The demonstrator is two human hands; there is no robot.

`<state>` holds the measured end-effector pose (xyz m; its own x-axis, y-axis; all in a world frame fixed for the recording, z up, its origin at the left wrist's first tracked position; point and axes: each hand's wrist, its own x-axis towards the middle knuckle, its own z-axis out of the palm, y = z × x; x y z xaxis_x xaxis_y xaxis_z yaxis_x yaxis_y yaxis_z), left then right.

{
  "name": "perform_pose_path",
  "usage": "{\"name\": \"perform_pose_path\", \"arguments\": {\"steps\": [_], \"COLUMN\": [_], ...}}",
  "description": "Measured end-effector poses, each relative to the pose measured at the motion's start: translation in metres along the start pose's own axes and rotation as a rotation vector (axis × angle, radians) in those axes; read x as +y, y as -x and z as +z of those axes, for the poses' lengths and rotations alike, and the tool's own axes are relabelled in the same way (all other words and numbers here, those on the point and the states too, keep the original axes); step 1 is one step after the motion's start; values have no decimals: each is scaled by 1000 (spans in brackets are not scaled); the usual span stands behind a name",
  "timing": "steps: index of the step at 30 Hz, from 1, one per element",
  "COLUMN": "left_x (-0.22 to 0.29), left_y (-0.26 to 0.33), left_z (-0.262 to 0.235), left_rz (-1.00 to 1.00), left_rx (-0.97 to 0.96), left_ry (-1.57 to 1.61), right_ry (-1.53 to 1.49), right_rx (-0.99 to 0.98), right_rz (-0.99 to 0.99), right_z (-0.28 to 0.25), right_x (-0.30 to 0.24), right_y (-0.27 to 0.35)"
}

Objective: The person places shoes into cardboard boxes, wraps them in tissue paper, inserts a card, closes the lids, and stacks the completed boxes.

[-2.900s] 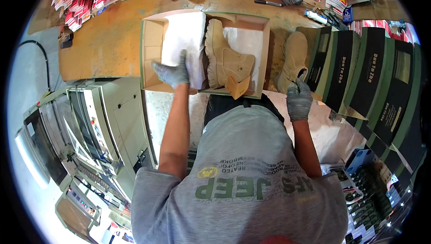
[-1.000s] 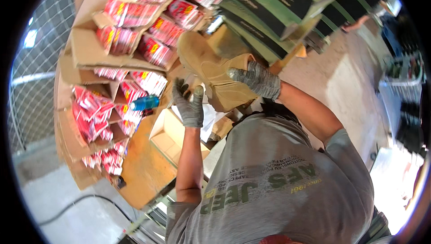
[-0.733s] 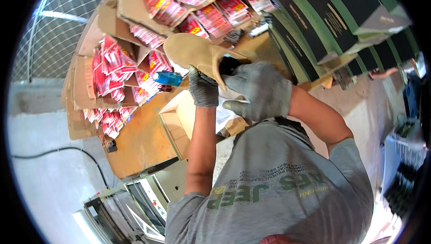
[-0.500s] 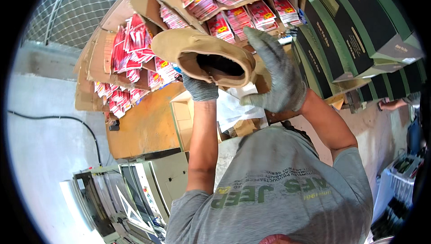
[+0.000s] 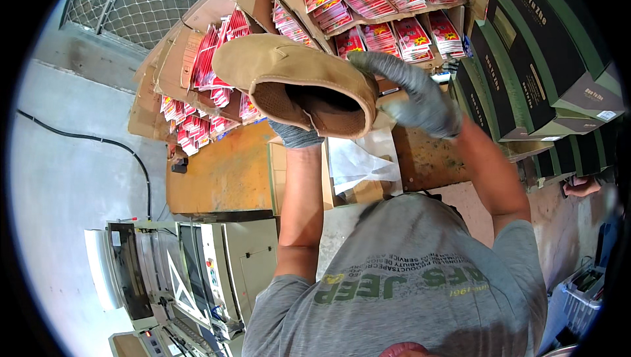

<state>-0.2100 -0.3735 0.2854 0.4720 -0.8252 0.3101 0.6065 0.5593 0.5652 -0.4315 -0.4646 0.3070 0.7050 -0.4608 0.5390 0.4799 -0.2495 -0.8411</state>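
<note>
The gloved left hand (image 5: 297, 135) grasps a tan ankle boot (image 5: 289, 61) from beneath; right of that grip, the gloved right hand (image 5: 427, 101) spreads unclenched.

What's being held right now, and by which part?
A tan boot, held from beneath near its opening by the left hand; the exact grip is hidden. The right hand is open beside it, contact unclear.

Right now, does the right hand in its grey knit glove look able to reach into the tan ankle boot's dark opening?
Probably yes: the right hand is open beside the boot, nothing covers the opening, and the left hand, partly hidden beneath the boot, seems to hold it.
</note>
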Motion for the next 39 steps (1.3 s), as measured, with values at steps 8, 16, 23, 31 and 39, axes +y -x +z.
{"name": "perform_pose_path", "arguments": {"steps": [8, 16, 23, 31, 39], "left_x": [-18, -20, -4, 12, 16], "left_y": [-45, -53, -66, -65, -61], "left_z": [-31, 41, 63, 73, 77], "left_rz": [85, -153, -264, -354, -378], "left_rx": [-165, -331, -412, -441, -463], "left_ry": [-145, 33, 89, 106, 118], "right_ry": [914, 600, 516, 551, 529], "right_rx": [-418, -256, -150, -221, -240], "right_rz": [30, -279, -161, -181, -323], "right_z": [6, 9, 0, 3, 15], "right_x": [-103, -125, -116, -139, -164], "right_y": [-82, -78, -83, -86, -89]}}
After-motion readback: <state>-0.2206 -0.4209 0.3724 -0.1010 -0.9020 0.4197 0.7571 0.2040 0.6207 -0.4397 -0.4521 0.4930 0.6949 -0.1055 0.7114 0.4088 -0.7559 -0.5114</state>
